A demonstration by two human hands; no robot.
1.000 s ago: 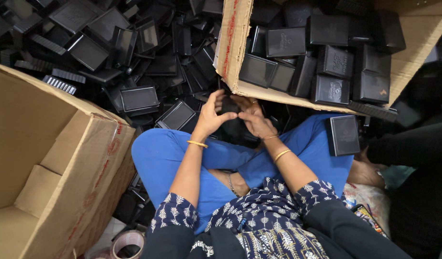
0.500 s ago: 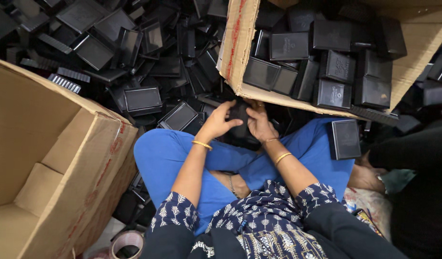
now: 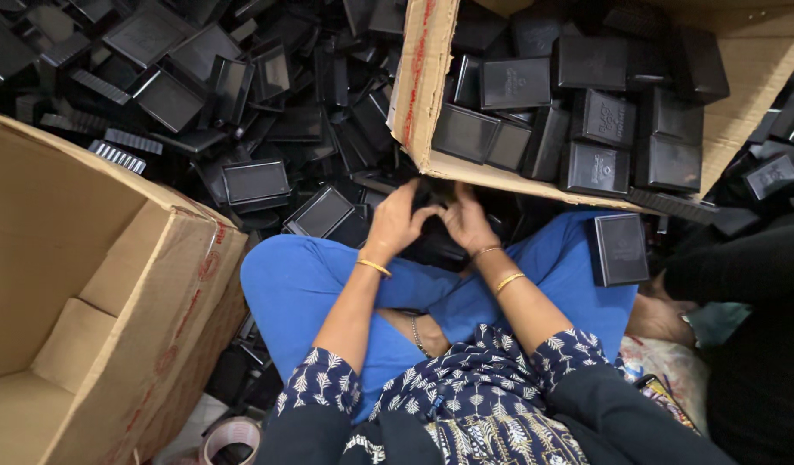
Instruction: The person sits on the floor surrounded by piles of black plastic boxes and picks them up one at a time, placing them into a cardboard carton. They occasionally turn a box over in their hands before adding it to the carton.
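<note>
While the person sat cross-legged in blue trousers [image 3: 302, 284], both hands met over a small black case [image 3: 438, 245] held just above the lap. The left hand [image 3: 397, 220] gripped it from its own side, fingers [image 3: 411, 194] curled over the top edge, and the right hand [image 3: 466, 222] pressed against it from the other side with the fingers bent down onto it — both sets of fingers were clamped on the same piece, though the shadow hid exactly how the fingertips lay. Gold bangles sat on both wrists.

Just beyond the fingertips, almost touching them, hung the lower flap of a cardboard box [image 3: 431, 95] lying on its side and stacked with flat black cases. Out past the left fingers spread a loose heap of black trays and lids [image 3: 242, 103] — one open tray [image 3: 319, 211] lay near the left hand's knuckles. Well off to the right of the right hand, another black case [image 3: 620, 250] rested on the knee. Far to the left of both hands stood a large open carton [image 3: 113, 293], and a roll of tape [image 3: 229, 441] lay beside it on the floor.
</note>
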